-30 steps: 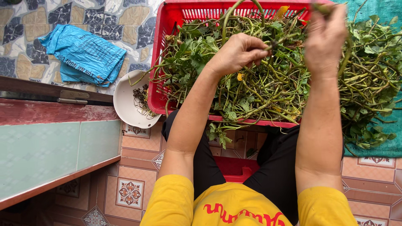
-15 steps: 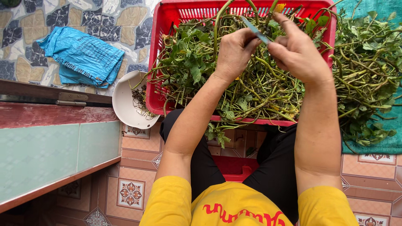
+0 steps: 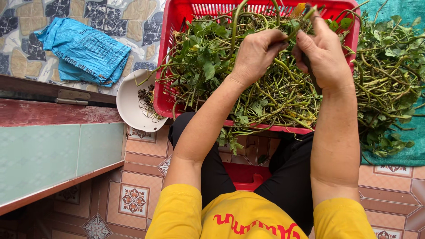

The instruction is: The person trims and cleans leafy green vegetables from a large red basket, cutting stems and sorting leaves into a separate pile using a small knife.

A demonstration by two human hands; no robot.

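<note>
Hands lowered slightly: left hand (image 3: 256, 55), right hand (image 3: 323, 53) pinching green stem (image 3: 295, 30) over red basket (image 3: 170, 57); crumpled blue bag (image 3: 84, 51) far left.

Both hands (image 3: 290, 48) closed together, pinching 1 stem (image 3: 296, 31).

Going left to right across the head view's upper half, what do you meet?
Blue folded bag → white bowl → red basket of green stems → left hand → right hand → loose greens on teal cloth.
</note>
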